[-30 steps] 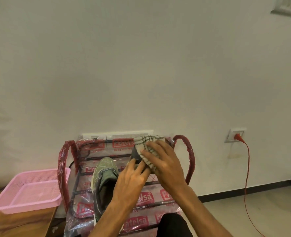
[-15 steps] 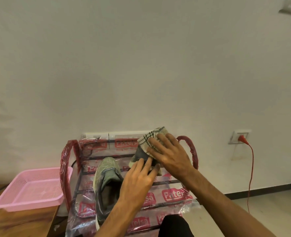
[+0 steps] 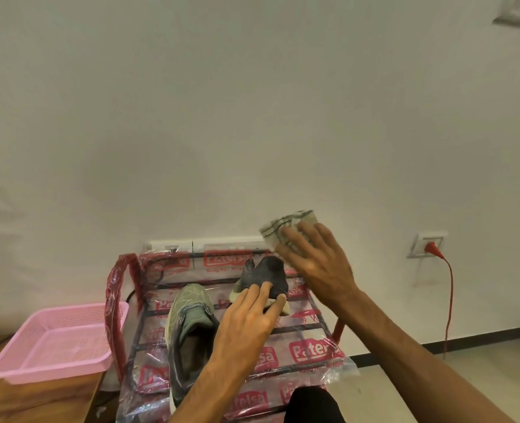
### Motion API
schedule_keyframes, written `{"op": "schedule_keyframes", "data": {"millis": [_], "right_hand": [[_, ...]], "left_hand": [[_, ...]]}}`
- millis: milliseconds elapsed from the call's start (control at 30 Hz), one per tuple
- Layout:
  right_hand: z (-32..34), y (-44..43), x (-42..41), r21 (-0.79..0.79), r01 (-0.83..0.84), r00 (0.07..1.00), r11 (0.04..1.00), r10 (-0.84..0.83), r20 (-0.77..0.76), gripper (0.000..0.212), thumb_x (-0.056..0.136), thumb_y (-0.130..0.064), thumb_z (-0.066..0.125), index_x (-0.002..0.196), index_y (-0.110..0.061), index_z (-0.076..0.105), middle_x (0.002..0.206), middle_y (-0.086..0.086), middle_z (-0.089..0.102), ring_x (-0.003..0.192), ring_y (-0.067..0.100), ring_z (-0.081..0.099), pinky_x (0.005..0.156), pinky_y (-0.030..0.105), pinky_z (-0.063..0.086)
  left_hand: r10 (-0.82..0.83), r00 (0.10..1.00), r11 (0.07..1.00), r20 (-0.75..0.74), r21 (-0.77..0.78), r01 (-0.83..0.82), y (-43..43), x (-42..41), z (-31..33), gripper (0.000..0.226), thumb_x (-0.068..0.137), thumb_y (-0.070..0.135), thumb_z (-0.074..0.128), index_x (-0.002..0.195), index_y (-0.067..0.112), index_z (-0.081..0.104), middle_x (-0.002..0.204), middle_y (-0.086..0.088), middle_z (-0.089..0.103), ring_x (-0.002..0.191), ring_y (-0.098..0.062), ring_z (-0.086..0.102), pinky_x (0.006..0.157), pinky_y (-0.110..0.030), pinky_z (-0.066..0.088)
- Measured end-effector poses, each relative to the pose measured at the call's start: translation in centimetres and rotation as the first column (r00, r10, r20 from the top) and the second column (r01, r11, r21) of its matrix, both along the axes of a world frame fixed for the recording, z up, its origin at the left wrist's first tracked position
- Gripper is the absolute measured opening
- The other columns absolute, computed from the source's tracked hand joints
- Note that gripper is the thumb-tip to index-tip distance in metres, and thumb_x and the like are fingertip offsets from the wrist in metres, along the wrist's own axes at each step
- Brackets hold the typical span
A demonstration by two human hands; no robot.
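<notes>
A dark worn shoe stands tilted on a metal rack wrapped in clear plastic with red print. My left hand holds it from the near side, fingers laid over its upper and thumb at its sole edge. My right hand holds a checked cloth just above and to the right of the shoe, apart from it. A green shoe lies on the rack to the left, its opening toward me.
A pink plastic basket sits on a wooden surface left of the rack. The white wall is close behind the rack. A wall socket with a red cable is at the right. My dark-clad knee is below.
My right hand has lifted the cloth off the dark shoe, up and to the right, uncovering the shoe's upper. My left hand keeps its hold on the shoe.
</notes>
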State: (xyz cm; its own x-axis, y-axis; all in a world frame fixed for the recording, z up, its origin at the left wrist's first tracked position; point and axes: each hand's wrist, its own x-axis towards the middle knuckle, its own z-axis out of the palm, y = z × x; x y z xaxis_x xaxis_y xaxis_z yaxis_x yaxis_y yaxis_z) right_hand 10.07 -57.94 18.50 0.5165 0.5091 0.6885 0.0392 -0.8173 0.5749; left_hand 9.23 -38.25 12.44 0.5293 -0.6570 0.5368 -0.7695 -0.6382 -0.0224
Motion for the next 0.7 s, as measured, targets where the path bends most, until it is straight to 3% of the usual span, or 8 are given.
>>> {"op": "schedule_keyframes", "data": {"millis": [100, 200, 333, 400, 500, 600, 700], "right_hand": [[-1.1, 0.9, -0.4, -0.208, -0.159, 0.984, 0.965, 0.139, -0.109, 0.040, 0.089, -0.022, 0.062, 0.128, -0.015, 0.058, 0.139, 0.013, 0.045, 0.128, 0.033, 0.042, 0.112, 0.050, 0.030], [-0.7, 0.1, 0.0, -0.313, -0.111, 0.990, 0.943, 0.078, -0.117, 0.043, 0.083, -0.023, 0.066, 0.125, -0.019, 0.062, 0.136, 0.011, 0.053, 0.124, 0.032, 0.048, 0.112, 0.049, 0.030], [1.0, -0.5, 0.7, -0.244, 0.073, 0.987, 0.967, -0.104, -0.118, 0.053, 0.074, -0.030, 0.080, 0.122, -0.017, 0.064, 0.139, 0.013, 0.050, 0.125, 0.034, 0.044, 0.109, 0.052, 0.032], [1.0, 0.0, 0.6, -0.206, 0.037, 0.994, 0.978, -0.058, -0.097, 0.048, 0.079, -0.029, 0.072, 0.124, -0.016, 0.061, 0.140, 0.013, 0.048, 0.125, 0.034, 0.042, 0.110, 0.052, 0.031], [0.1, 1.2, 0.1, -0.293, -0.158, 0.981, 0.943, 0.115, -0.157, 0.040, 0.086, -0.025, 0.060, 0.125, -0.017, 0.058, 0.139, 0.011, 0.047, 0.127, 0.032, 0.044, 0.111, 0.050, 0.032], [0.2, 0.8, 0.1, -0.363, -0.178, 0.966, 0.915, 0.092, -0.242, 0.040, 0.080, -0.027, 0.072, 0.119, -0.021, 0.063, 0.137, 0.008, 0.050, 0.125, 0.029, 0.045, 0.111, 0.047, 0.028], [0.9, 0.8, 0.3, -0.312, -0.090, 0.958, 0.946, -0.004, -0.287, 0.047, 0.074, -0.032, 0.081, 0.117, -0.020, 0.066, 0.133, 0.008, 0.054, 0.121, 0.028, 0.049, 0.107, 0.045, 0.035]], "left_hand": [[-0.040, 0.999, 0.999, 0.020, -0.024, 0.041, -0.2, 0.0, 0.2, 0.061, 0.057, 0.009, 0.089, 0.114, 0.016, 0.069, 0.110, -0.013, 0.066, 0.097, -0.026, 0.063, 0.080, -0.035, 0.055], [-0.035, 0.999, 0.999, 0.023, 0.010, 0.035, -0.2, -0.1, 0.1, 0.069, 0.046, 0.008, 0.094, 0.111, 0.017, 0.072, 0.110, -0.016, 0.068, 0.096, -0.028, 0.066, 0.080, -0.035, 0.056], [-0.027, 0.999, 0.998, 0.027, 0.051, 0.026, -0.5, -0.6, 0.2, 0.071, 0.040, 0.012, 0.097, 0.106, 0.018, 0.074, 0.108, -0.015, 0.069, 0.095, -0.026, 0.067, 0.078, -0.034, 0.056], [-0.040, 0.999, 0.998, 0.036, 0.042, 0.038, -0.5, -0.6, 0.2, 0.069, 0.041, 0.012, 0.096, 0.106, 0.018, 0.074, 0.107, -0.015, 0.069, 0.094, -0.026, 0.067, 0.077, -0.033, 0.056], [-0.079, 0.995, 0.997, 0.053, 0.005, 0.079, -0.4, -0.6, 0.5, 0.059, 0.051, 0.016, 0.094, 0.106, 0.018, 0.073, 0.102, -0.008, 0.069, 0.091, -0.022, 0.065, 0.075, -0.031, 0.055], [-0.089, 0.993, 0.996, 0.073, 0.015, 0.088, -0.4, -0.9, 0.5, 0.059, 0.050, 0.017, 0.094, 0.105, 0.018, 0.074, 0.101, -0.008, 0.069, 0.090, -0.021, 0.065, 0.074, -0.030, 0.055], [-0.076, 0.995, 0.996, 0.072, 0.056, 0.072, -0.5, -1.0, 0.7, 0.065, 0.041, 0.019, 0.097, 0.103, 0.019, 0.075, 0.103, -0.011, 0.071, 0.091, -0.022, 0.068, 0.076, -0.031, 0.056]]}}
